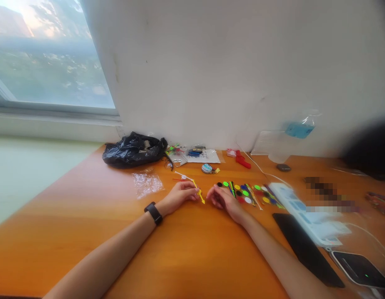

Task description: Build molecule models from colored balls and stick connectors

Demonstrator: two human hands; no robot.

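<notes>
My left hand [182, 195], with a black watch [154, 213] on the wrist, pinches a thin yellow plastic arrow [202, 197] between thumb and fingers. The arrow's tip points down towards the table's front. Just behind that hand lie a white plastic stick [181, 175] and a red one. My right hand [222, 200] is closed, thumb against curled fingers, a short way right of the arrow; I cannot make out what it holds, if anything. Beside it spread several coloured discs [245, 193] and thin sticks [231, 189] in green, yellow, black, white and blue.
At the back sit a black plastic bag [133, 150], a white packet [207, 156], a round tin [207, 168] and a red object [242, 159]. A clear bag [147, 184] lies left. On the right are a pale blue-white case [300, 216], a black mat [307, 249] and a phone-like device [360, 268].
</notes>
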